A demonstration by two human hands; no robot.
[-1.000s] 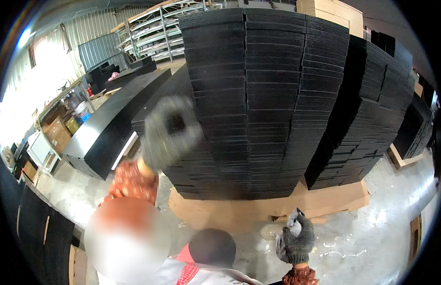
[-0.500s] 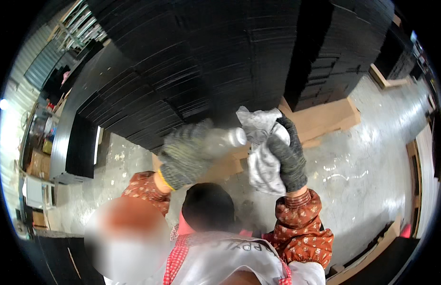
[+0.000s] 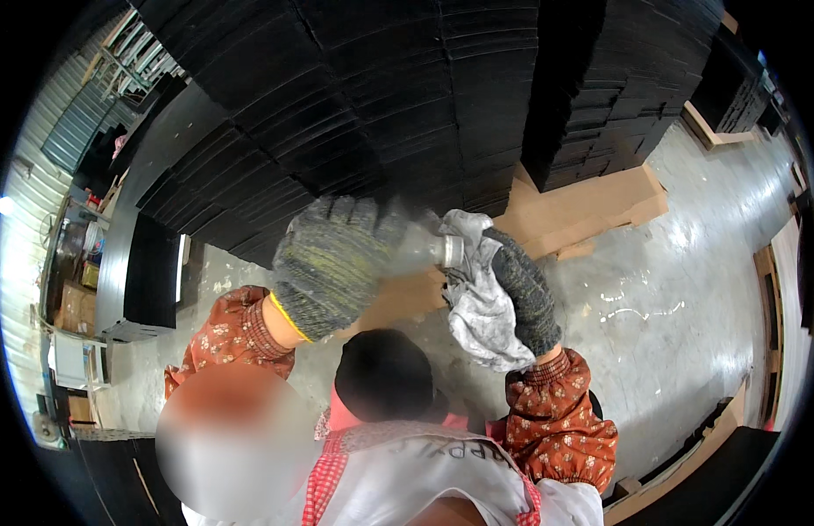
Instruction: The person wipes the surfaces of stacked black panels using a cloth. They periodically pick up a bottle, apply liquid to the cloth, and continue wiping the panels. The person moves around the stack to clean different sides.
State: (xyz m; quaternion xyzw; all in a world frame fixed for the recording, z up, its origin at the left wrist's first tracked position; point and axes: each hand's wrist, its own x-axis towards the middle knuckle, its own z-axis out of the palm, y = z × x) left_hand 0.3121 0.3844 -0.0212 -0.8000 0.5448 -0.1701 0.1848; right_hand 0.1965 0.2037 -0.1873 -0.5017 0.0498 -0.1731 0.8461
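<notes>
My left hand [image 3: 332, 259], in a grey knit work glove with a yellow cuff edge, is closed around a clear plastic bottle [image 3: 417, 249]. The bottle lies nearly level, its whitish neck end pointing right and meeting the cloth. A crumpled white-grey rag [image 3: 484, 314] is bunched in my right hand [image 3: 523, 294], which wears a similar dark grey glove. The rag hangs down past that hand's palm side. Motion blurs the bottle's body and my left fingertips, and whether a cap sits on the neck is unclear.
Tall stacks of black sheets or panels [image 3: 381, 105] rise in front. Brown cardboard [image 3: 591, 209] lies beneath them on the grey concrete floor [image 3: 652, 298]. At left stands a long black stack [image 3: 118, 254] near shelving. A wooden pallet [image 3: 763, 324] is at the right.
The bottle's neck has moved slightly right and now meets the rag. My left hand has risen a little and shows more of its back. The rag has shifted slightly lower.
</notes>
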